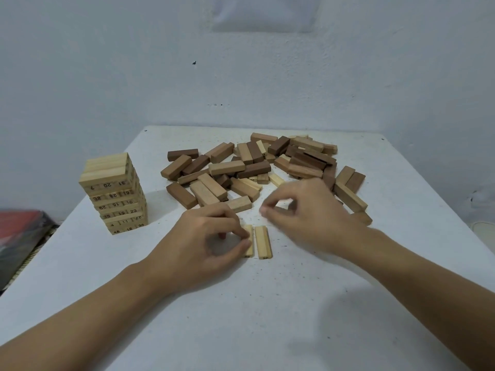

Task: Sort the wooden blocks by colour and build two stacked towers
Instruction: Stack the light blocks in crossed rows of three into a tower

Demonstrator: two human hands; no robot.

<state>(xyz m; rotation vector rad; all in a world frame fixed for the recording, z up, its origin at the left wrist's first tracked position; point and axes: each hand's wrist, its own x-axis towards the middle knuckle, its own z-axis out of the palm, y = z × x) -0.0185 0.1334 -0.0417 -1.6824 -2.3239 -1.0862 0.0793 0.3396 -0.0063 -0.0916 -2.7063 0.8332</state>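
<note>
Left hand [209,236]: fingers curled, thumb and forefinger pinching the left pale block [249,243]. This block lies flat on the white table [267,317], parallel to and just beside the right pale block [263,242]. Right hand [305,212]: fingers curled, tips drawn together at the near edge of the mixed pile [249,167]; whether it holds anything cannot be told. Pale numbered tower [115,194] stands well to the left.
</note>
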